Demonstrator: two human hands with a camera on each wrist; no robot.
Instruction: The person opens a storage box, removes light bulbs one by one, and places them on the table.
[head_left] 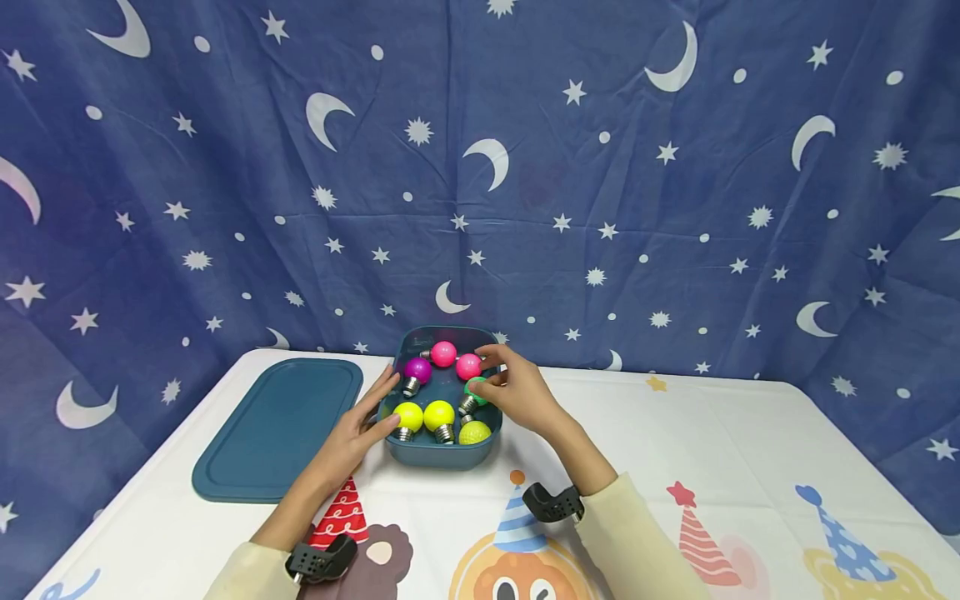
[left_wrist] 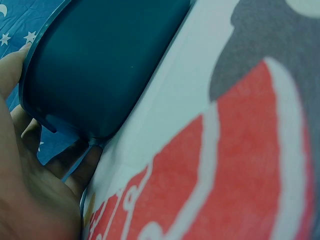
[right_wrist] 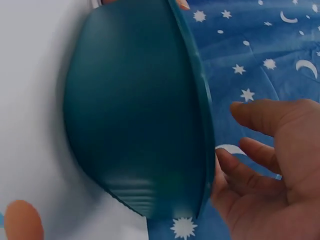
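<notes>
Backdrop: navy cloth (head_left: 525, 83) printed with white moons and stars, softly creased
Table: white cloth (head_left: 637, 467) with cartoon party-hat prints
Lid: flat dark-teal rounded-rectangle lid (head_left: 285, 425), lying left of the box, plastic I'd guess
Box: deep dark-teal rounded box (head_left: 438, 456), smooth walls, thin rim; looks stiff and light, so I'd hold it by opposite sides
Left hand: left hand (head_left: 352, 437) resting on the box's left side, fingers stretched out, thumb over the rim
Right hand: right hand (head_left: 521, 392) reaching over the right rim, half-curled at the green bulb; can't tell if it's actually gripping it
Bulbs: all in the box, round with threaded silvery bases: two pink (head_left: 443, 354), one purple (head_left: 417, 371), one green (head_left: 476, 380), two smooth yellow (head_left: 439, 414), plus a bumpy yellow one (head_left: 474, 432)
Handling: bulbs look light, hard and slippery, maybe fragile; pinch gently round the globe, or use the base for grip
</notes>
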